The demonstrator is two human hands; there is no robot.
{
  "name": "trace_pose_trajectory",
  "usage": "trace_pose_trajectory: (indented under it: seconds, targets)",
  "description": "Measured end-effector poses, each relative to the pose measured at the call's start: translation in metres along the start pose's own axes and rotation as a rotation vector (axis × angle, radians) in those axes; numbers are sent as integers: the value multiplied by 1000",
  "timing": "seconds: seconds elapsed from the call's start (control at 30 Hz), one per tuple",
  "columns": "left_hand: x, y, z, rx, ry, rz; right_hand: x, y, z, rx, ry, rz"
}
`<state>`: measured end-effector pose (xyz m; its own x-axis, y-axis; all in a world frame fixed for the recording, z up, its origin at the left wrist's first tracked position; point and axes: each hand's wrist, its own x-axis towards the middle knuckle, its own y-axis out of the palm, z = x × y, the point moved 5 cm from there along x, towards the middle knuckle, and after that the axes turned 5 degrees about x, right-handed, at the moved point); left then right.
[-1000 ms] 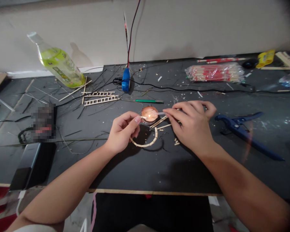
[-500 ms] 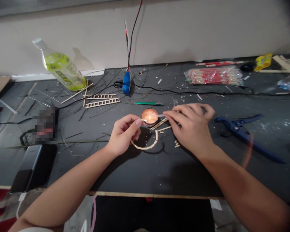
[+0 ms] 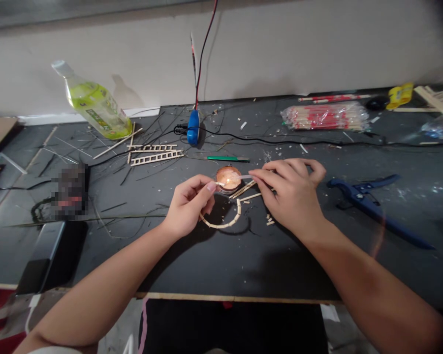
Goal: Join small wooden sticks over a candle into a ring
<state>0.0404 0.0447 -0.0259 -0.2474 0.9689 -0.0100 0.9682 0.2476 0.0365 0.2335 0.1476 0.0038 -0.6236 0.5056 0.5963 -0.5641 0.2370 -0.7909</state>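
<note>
1. Found nearest, over the dark table, a segmented ring: an open curve of short pale pieces, hanging at the left hand, with one end free.
2. Saw left thumb and forefinger together, clamped on a pale tip; could not tell whether joined to the segmented ring.
3. Saw the right hand opposite, thumb and forefinger pinched on a translucent stick, remaining fingers loosely curled.
4. Noted both held ends at opposite sides of a small dish with a flame inside; loose sticks just beside, a blue cutter well to the right.
5. Judged the step in hand as softening the translucent stick by heat. Judged the next move to call for a steady left pinch and careful touch, without scorching the pale tip.
6. Spotted farther back a green-handled tool, ladder-like frames, then a packet of sticks and a bottle near the wall.
</note>
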Motion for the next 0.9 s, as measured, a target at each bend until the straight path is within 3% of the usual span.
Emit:
trace_pose_trajectory:
  seconds: [0.9]
  targets:
    - [-1,0,0,-7,1,11,0,0,1,16,-6,-14]
